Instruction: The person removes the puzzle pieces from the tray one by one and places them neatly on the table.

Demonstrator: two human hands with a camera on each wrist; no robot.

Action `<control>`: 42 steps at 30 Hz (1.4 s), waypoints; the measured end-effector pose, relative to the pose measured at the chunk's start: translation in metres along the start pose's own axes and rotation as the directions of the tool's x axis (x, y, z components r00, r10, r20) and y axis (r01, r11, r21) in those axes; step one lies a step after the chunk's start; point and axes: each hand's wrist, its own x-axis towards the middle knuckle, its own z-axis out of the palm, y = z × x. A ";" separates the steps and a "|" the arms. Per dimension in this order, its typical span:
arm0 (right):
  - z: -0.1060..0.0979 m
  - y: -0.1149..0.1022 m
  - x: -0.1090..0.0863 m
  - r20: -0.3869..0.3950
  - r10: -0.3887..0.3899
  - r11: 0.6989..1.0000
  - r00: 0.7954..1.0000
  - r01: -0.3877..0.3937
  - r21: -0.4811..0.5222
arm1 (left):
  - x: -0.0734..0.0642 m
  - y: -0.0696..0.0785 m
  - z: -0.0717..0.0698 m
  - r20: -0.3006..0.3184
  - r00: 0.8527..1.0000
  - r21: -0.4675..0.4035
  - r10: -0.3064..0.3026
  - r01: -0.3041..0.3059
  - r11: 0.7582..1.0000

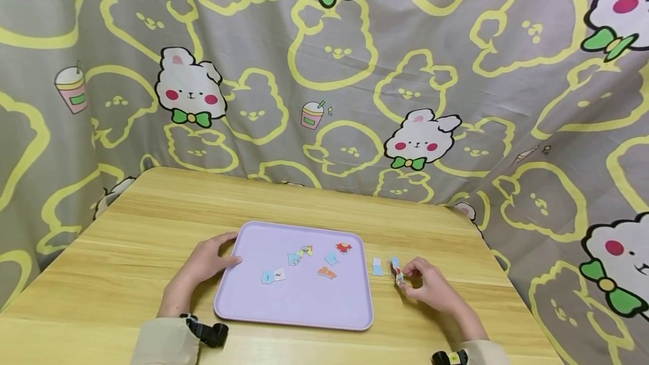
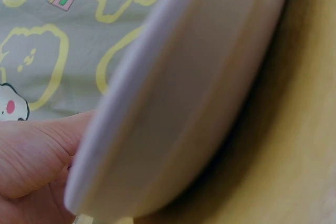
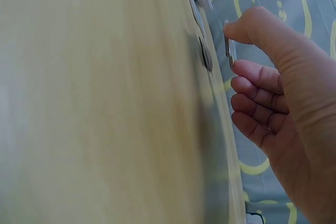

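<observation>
A lilac tray (image 1: 299, 308) lies on the table, and my left hand (image 1: 205, 263) holds its left edge with the thumb over the rim. In the left wrist view the tray wall (image 2: 173, 98) hides most of that hand's fingers. To the right of the tray, my right hand (image 1: 431, 286) pinches a small, thin puzzle piece (image 1: 399, 278) between thumb and index finger. Seen edge-on in the right wrist view, the held piece (image 3: 229, 45) is above the tabletop. Beside that hand, a blue-and-white puzzle piece (image 1: 377, 266) and another blue piece (image 1: 395, 262) lie on the wood.
On the tray are a joined blue-and-white pair (image 1: 274, 276), a yellow-and-blue cluster (image 1: 300, 255), a red piece (image 1: 343, 248), a light blue piece (image 1: 332, 258) and an orange piece (image 1: 327, 272). A patterned curtain (image 1: 274, 145) surrounds the wooden table (image 1: 127, 252) at the back and sides.
</observation>
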 end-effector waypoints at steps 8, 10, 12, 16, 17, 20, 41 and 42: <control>-0.006 0.008 -0.003 0.011 0.044 0.999 0.999 -0.044 0.005 | 0.000 -0.001 0.000 -0.003 1.000 0.002 0.005 -0.005 1.000; -0.006 0.010 -0.004 0.008 0.050 0.999 0.999 -0.051 0.003 | 0.001 -0.001 0.001 -0.005 1.000 0.003 0.005 -0.005 1.000; -0.007 0.012 -0.005 -0.004 0.056 0.998 0.998 -0.056 0.000 | 0.001 -0.002 0.001 -0.006 1.000 0.003 0.005 -0.005 1.000; -0.008 0.017 -0.006 -0.030 0.062 0.998 0.998 -0.063 -0.011 | 0.001 -0.003 0.001 -0.009 1.000 0.003 0.008 -0.008 1.000; -0.008 0.017 -0.006 -0.038 0.066 0.998 0.997 -0.067 -0.017 | 0.001 -0.004 0.002 -0.011 1.000 0.002 0.010 -0.010 1.000; -0.009 0.019 -0.007 -0.036 0.085 0.996 0.996 -0.086 -0.033 | 0.002 -0.005 0.003 -0.014 1.000 0.000 0.016 -0.016 1.000; -0.014 0.020 -0.004 0.026 0.082 0.995 0.996 -0.081 -0.056 | 0.001 -0.004 0.003 -0.016 1.000 -0.011 0.013 -0.013 1.000; -0.014 0.020 -0.004 0.032 0.088 0.995 0.996 -0.087 -0.054 | 0.001 -0.004 0.002 -0.016 1.000 -0.012 0.012 -0.012 1.000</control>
